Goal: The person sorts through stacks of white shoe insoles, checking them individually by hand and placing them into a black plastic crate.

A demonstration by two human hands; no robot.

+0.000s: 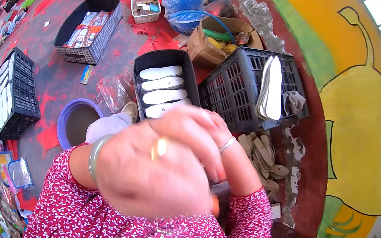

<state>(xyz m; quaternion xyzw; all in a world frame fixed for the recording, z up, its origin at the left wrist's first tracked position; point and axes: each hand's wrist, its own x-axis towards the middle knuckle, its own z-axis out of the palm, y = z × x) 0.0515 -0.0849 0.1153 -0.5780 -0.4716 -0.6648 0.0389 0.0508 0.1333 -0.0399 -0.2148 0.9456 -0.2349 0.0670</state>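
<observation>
My left hand, with a green bangle and a gold ring, is raised close in front of me and smeared by motion. Behind it is my right hand, a silver bangle at its wrist; the two overlap and the left covers much of the right. Whether either holds anything is hidden. Just beyond them, a black bin contains white insoles laid in a row. A small orange thing shows beside my left hand, too little of it to name.
Right of the bin, a dark plastic crate has white insoles and a grey cloth on top. Beige insoles are heaped below it. At left are a purple basin and another crate of insoles. A painted wall rises at right.
</observation>
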